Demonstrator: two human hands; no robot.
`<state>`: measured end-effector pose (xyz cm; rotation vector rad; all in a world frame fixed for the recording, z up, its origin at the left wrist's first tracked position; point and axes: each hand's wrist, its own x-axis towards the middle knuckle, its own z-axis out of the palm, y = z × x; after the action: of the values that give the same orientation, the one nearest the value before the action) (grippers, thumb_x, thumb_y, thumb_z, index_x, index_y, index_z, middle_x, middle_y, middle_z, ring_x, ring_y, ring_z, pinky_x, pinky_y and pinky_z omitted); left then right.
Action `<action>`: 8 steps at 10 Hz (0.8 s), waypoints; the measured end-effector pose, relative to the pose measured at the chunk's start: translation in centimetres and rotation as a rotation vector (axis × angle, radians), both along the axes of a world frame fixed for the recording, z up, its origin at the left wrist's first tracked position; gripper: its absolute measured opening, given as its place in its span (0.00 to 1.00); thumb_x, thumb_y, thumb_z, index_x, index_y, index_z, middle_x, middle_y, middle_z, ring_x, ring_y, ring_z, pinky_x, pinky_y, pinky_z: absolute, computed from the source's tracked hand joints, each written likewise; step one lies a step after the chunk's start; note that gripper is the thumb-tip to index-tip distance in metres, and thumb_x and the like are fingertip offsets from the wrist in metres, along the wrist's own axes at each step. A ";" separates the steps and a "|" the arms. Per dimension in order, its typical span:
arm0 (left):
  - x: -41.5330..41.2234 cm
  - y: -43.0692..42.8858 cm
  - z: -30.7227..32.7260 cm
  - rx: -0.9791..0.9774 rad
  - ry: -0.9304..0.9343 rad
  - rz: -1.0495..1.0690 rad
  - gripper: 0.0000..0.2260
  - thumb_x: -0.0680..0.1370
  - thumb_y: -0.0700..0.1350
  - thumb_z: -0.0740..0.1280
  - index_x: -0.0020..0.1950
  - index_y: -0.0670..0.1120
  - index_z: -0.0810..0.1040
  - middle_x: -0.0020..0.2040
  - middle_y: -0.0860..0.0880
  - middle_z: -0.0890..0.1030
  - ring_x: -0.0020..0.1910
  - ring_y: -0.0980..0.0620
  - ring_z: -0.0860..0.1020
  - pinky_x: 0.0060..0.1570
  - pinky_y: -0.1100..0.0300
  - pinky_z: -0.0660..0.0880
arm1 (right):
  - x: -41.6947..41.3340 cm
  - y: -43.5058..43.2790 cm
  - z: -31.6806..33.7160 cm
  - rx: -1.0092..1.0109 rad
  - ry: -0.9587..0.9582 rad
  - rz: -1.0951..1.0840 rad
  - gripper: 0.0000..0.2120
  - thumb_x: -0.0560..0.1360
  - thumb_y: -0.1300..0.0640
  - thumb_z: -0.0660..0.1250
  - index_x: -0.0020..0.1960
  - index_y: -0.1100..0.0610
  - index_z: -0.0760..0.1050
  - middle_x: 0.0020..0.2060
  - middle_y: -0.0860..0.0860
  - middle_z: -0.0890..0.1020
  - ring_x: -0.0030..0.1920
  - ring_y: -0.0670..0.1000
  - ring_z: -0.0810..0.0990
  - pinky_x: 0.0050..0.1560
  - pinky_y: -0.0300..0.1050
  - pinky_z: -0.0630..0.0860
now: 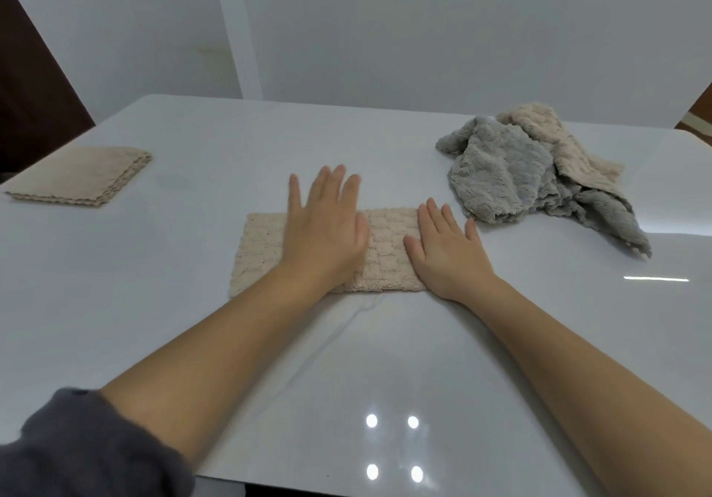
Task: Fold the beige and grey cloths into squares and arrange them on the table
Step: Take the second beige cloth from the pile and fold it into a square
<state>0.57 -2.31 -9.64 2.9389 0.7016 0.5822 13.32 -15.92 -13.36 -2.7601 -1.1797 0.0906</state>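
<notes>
Head view looks down on a white glossy counter [185, 342] where both hands lie on one beige cloth [262, 254]. This beige cloth is folded to a long rectangle and lies flat in the middle of the counter, with its long side parallel to the near edge. The left hand [327, 227] is flat and open, fingers straight and a little spread, the palm pressing on the centre of the cloth while the fingertips reach past its far side. The right hand [443, 250] is flat and open too, pressing on the right end of the cloth, with the outer fingers over the bare counter just beside it. Neither hand grips anything. Near the left edge, toward the far left corner, a folded beige stack [81, 175] of square cloths lies with tidy layered edges, well apart from the hands. Toward the far right corner a loose pile rests: a crumpled grey cloth [504, 177] in front, and a second beige cloth [554, 138] lying partly over and behind it, the two touching. A dark grey sleeve [77, 450] covers the left upper arm at the near left corner. Four small light reflections [393, 446] shine on the counter close to the near edge. Behind the far edge stands a pale wall [424, 26].
</notes>
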 end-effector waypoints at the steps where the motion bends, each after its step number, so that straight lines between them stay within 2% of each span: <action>1: 2.4 -1.8 -0.7 0.023 -0.016 -0.057 0.22 0.78 0.44 0.56 0.72 0.44 0.65 0.73 0.46 0.67 0.76 0.46 0.60 0.75 0.40 0.45 | 0.0 0.0 0.0 0.003 -0.001 0.001 0.30 0.82 0.44 0.44 0.79 0.58 0.44 0.79 0.52 0.46 0.79 0.53 0.43 0.76 0.60 0.43; 2: 2.2 -2.0 -2.3 0.023 -0.046 -0.082 0.19 0.75 0.45 0.56 0.64 0.43 0.73 0.62 0.46 0.76 0.67 0.46 0.70 0.73 0.39 0.54 | 0.1 0.0 -0.1 0.006 -0.009 0.001 0.30 0.82 0.44 0.44 0.79 0.58 0.44 0.79 0.52 0.46 0.79 0.53 0.44 0.76 0.60 0.43; 3: 1.1 -1.2 -2.6 0.031 -0.064 -0.062 0.19 0.74 0.46 0.52 0.59 0.43 0.75 0.55 0.47 0.78 0.62 0.46 0.74 0.71 0.39 0.59 | 0.2 0.0 -0.1 0.014 0.001 0.002 0.31 0.82 0.44 0.44 0.79 0.58 0.44 0.79 0.52 0.46 0.79 0.53 0.43 0.76 0.60 0.43; 5: -1.6 1.7 -3.2 0.004 0.013 0.066 0.15 0.77 0.46 0.55 0.60 0.44 0.72 0.57 0.48 0.75 0.63 0.48 0.70 0.73 0.39 0.52 | 0.2 0.0 0.0 0.019 0.019 0.000 0.31 0.82 0.44 0.44 0.79 0.58 0.44 0.79 0.52 0.45 0.79 0.52 0.43 0.76 0.59 0.42; 6: -3.2 3.4 -3.4 -0.070 0.043 0.169 0.17 0.77 0.46 0.54 0.64 0.44 0.70 0.63 0.47 0.73 0.69 0.47 0.65 0.73 0.37 0.49 | 0.2 0.0 0.1 0.018 0.024 0.001 0.31 0.82 0.44 0.44 0.79 0.58 0.44 0.79 0.52 0.46 0.79 0.52 0.43 0.76 0.59 0.42; 7: -4.9 5.2 -3.6 -0.122 0.081 0.252 0.20 0.78 0.47 0.53 0.69 0.45 0.66 0.71 0.47 0.68 0.76 0.46 0.55 0.73 0.36 0.45 | 0.2 0.0 0.1 0.012 0.026 -0.001 0.31 0.82 0.44 0.44 0.79 0.58 0.44 0.79 0.52 0.45 0.79 0.52 0.43 0.76 0.59 0.42; 8: -6.4 6.6 -3.6 -0.123 0.104 0.309 0.22 0.79 0.48 0.52 0.72 0.44 0.64 0.73 0.46 0.66 0.77 0.45 0.53 0.73 0.35 0.44 | 0.1 -0.1 0.1 0.013 0.022 0.001 0.31 0.82 0.44 0.44 0.79 0.58 0.44 0.79 0.52 0.46 0.79 0.52 0.43 0.76 0.60 0.42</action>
<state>-5.82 4.34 -13.24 2.7814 1.1718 0.3896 13.47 -16.01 -13.30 -2.7404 -1.1721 0.1131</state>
